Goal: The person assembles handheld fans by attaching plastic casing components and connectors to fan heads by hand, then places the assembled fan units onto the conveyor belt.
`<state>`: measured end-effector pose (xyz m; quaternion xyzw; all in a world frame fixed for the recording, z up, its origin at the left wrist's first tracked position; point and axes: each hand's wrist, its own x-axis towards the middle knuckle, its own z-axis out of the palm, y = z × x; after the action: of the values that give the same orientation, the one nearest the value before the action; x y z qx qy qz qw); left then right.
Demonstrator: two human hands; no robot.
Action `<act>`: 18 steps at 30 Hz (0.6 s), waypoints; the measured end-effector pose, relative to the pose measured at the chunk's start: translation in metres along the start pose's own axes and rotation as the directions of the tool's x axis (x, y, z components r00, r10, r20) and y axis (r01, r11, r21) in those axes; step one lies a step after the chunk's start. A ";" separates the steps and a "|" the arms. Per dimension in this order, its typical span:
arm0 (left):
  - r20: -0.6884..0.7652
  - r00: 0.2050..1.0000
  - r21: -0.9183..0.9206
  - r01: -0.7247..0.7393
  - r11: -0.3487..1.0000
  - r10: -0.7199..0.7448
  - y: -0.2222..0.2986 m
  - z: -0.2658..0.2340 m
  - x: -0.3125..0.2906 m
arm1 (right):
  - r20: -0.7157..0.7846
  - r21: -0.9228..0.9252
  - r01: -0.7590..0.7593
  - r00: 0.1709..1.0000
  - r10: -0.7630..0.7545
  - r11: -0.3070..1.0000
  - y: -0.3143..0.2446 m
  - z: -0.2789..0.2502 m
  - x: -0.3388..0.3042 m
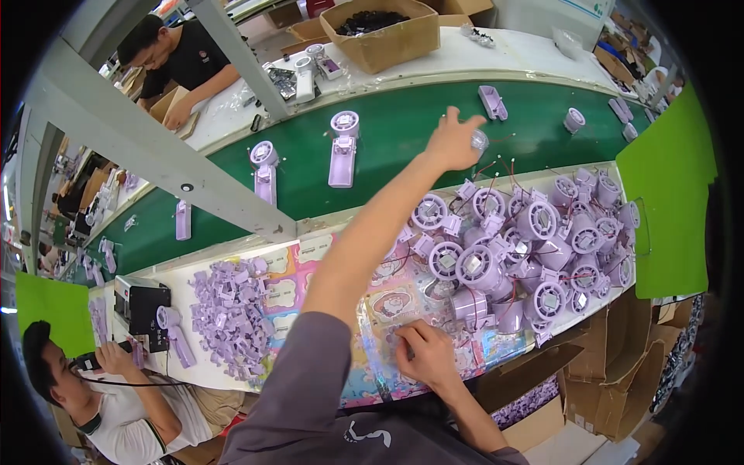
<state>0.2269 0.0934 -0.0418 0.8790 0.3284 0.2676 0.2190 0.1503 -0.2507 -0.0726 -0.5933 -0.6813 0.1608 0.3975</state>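
Observation:
My left hand (456, 139) reaches out over the green conveyor belt (403, 116), its fingers spread. Against the side of that hand sits a small pale round part (480, 142), partly covered, with thin wires beside it. Nearer me, my right hand (428, 355) is curled low over the colourfully printed table covering (391, 306); its fingertips press together and whatever they hold is hidden. Right of it lies a big heap of lavender fan heads (474, 266) with red wires. Beyond my left hand, a lavender handle shell (492, 103) rests on the belt.
Small lavender plastic parts (232, 310) are heaped to the left. Fan pieces with handles (342, 151) lie along the belt. A grey metal post (155, 147) slants across the left. Co-workers sit at far left and near left. Cardboard boxes (612, 372) stand below right; a green panel (674, 194) rises there.

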 end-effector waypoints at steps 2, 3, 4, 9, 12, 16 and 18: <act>0.183 0.980 0.031 0.077 0.997 -0.081 -0.001 0.022 0.014 | -0.016 0.008 -0.002 1.000 0.003 1.000 -0.002 0.002 -0.001; 0.173 0.982 0.032 0.071 0.997 -0.076 -0.006 0.026 0.016 | -0.007 0.021 -0.009 1.000 0.009 1.000 -0.003 0.004 -0.001; 0.220 0.971 0.090 0.071 0.993 -0.089 0.001 0.030 0.016 | -0.015 0.007 -0.017 1.000 0.017 1.000 -0.001 0.003 -0.003; -0.050 0.966 -0.212 0.239 0.948 -0.255 0.019 -0.007 -0.002 | -0.033 0.020 -0.038 0.999 0.038 0.999 0.007 0.001 -0.008; -0.423 0.879 -0.349 0.068 0.935 -0.222 0.017 -0.065 -0.043 | -0.048 0.031 -0.001 0.999 0.003 1.000 0.005 0.003 -0.006; -0.353 0.827 -0.800 -0.024 0.599 -0.437 0.023 -0.138 -0.153 | -0.029 0.097 -0.065 0.997 0.068 0.993 0.002 0.001 -0.007; -0.374 0.829 -0.802 -0.064 0.593 -0.416 0.028 -0.151 -0.220 | -0.038 0.105 -0.065 0.997 0.069 0.992 0.002 0.001 -0.008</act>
<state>0.0057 -0.0472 0.0169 0.5436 0.3124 0.5891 0.5097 0.1507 -0.2573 -0.0780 -0.5975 -0.6434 0.1968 0.4361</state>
